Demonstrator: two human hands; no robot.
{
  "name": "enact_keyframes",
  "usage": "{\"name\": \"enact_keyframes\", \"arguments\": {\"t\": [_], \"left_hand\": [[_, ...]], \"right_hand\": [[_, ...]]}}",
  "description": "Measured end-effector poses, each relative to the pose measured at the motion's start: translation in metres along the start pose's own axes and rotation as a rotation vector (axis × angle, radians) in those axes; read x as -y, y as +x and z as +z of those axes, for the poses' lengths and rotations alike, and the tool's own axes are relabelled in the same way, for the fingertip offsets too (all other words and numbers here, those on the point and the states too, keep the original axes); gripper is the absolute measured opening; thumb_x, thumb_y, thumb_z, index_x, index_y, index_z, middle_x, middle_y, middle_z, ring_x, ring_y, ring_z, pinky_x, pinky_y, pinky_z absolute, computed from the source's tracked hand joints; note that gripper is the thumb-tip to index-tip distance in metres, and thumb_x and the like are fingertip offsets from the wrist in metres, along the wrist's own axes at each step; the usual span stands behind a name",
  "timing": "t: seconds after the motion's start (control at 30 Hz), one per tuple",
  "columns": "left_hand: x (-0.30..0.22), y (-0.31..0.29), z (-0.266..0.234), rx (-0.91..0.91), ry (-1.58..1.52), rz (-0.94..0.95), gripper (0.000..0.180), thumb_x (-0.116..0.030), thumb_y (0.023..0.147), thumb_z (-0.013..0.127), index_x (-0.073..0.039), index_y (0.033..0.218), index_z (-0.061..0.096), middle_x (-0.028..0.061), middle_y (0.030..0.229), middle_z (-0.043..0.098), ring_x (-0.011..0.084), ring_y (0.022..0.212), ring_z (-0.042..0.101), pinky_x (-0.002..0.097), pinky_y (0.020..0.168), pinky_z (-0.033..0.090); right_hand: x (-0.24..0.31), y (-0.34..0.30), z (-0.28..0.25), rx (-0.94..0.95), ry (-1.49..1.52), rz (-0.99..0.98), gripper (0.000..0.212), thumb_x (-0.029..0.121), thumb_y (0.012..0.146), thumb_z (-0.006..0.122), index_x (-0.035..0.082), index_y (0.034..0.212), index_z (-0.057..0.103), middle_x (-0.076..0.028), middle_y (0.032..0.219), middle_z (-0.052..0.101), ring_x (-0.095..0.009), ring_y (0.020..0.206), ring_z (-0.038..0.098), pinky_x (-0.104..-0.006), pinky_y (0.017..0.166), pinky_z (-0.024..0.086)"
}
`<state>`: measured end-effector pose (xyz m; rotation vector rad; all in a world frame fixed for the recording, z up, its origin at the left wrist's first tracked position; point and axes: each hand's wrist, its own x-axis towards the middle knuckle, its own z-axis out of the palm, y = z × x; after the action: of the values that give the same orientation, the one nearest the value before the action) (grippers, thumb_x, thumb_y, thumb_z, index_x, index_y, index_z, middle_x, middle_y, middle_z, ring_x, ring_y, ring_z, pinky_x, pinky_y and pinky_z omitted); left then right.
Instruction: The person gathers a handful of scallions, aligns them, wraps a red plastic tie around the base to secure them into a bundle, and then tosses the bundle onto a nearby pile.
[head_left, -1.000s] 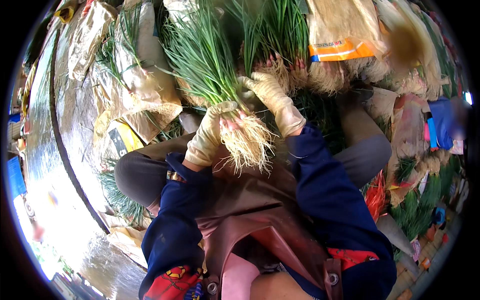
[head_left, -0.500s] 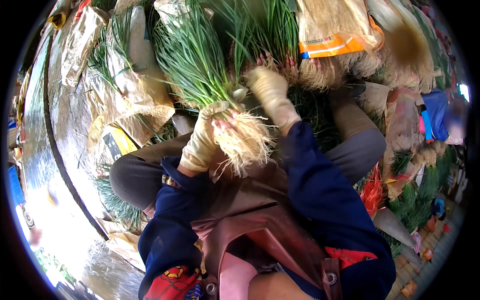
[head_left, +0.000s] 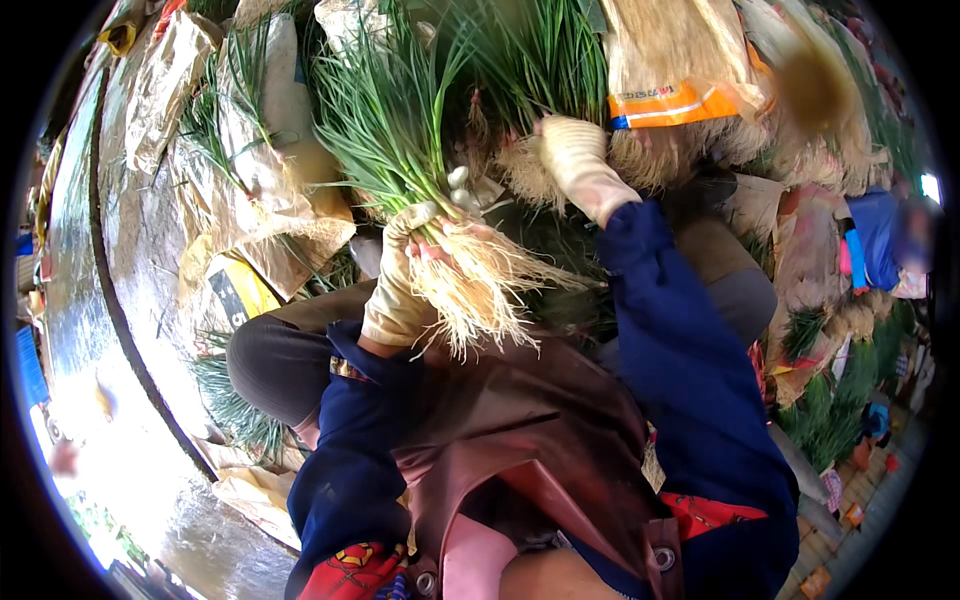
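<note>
A bunch of spring onions [head_left: 425,165] with long green leaves and pale stringy roots lies in my gloved left hand [head_left: 398,285]. Its fingers wrap round the bunch just above the roots, which hang toward my lap. Farther off and to the right, my gloved right hand [head_left: 580,165] is at a pile of spring onions [head_left: 555,65]. The fingers curl in at the root end of that pile, with their tips hidden among the stems. A small white bulb-like lump [head_left: 458,178] shows beside the held bunch.
A tan woven sack [head_left: 680,60] with an orange band covers more rooted onions at the far right. Other sacks [head_left: 285,170] and loose onions lie to the left, beside a wet shiny floor [head_left: 150,290]. My bent knees flank a brown apron [head_left: 510,430].
My right hand has moved right, from beside the held bunch to the root end of the pile. My left hand keeps its bunch, whose roots now spread farther to the right.
</note>
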<state>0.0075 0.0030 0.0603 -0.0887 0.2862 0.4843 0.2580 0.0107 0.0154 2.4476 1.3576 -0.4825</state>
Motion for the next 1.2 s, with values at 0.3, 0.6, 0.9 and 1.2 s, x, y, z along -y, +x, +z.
{"name": "enact_keyframes", "arguments": {"t": [0.3,0.6,0.9,1.2], "left_hand": [[0.019,0.024,0.007,-0.281,0.185,-0.007,0.048,-0.015,0.085,0.059,0.007,0.126,0.048,0.018,0.093,0.065,0.0294,0.078,0.067,0.0378,0.069,0.059],[0.001,0.012,-0.038,-0.087,0.302,-0.004,0.056,-0.014,0.079,0.063,0.009,0.126,0.046,0.0181,0.106,0.063,0.0319,0.1,0.061,0.0521,0.089,0.05],[-0.01,0.01,-0.073,-0.23,0.455,0.012,0.043,-0.015,0.082,0.06,0.01,0.116,0.053,0.0176,0.089,0.066,0.021,0.066,0.065,0.0253,0.054,0.054],[-0.004,0.007,-0.054,-0.184,0.404,0.003,0.033,-0.014,0.083,0.059,0.007,0.109,0.058,0.0143,0.083,0.066,0.0221,0.064,0.065,0.0257,0.052,0.053]], "right_hand": [[0.003,-0.138,0.01,-0.548,0.5,-0.674,0.017,0.025,0.093,0.054,0.014,0.093,0.067,-0.007,0.085,0.067,-0.022,0.079,0.065,-0.0309,0.07,0.052],[0.011,-0.07,0.0,-0.099,0.41,-0.061,0.05,0.06,0.085,0.051,0.013,0.088,0.066,-0.009,0.069,0.064,-0.027,0.065,0.063,-0.0368,0.063,0.049],[0.01,-0.048,0.015,0.043,0.597,-0.092,0.033,0.043,0.084,0.063,0.011,0.093,0.064,-0.006,0.076,0.064,-0.019,0.072,0.064,-0.0333,0.069,0.051],[0.011,-0.133,0.013,-0.336,0.644,-0.628,0.027,0.033,0.08,0.07,0.011,0.096,0.065,-0.005,0.089,0.064,-0.018,0.08,0.06,-0.0323,0.075,0.05]]}}
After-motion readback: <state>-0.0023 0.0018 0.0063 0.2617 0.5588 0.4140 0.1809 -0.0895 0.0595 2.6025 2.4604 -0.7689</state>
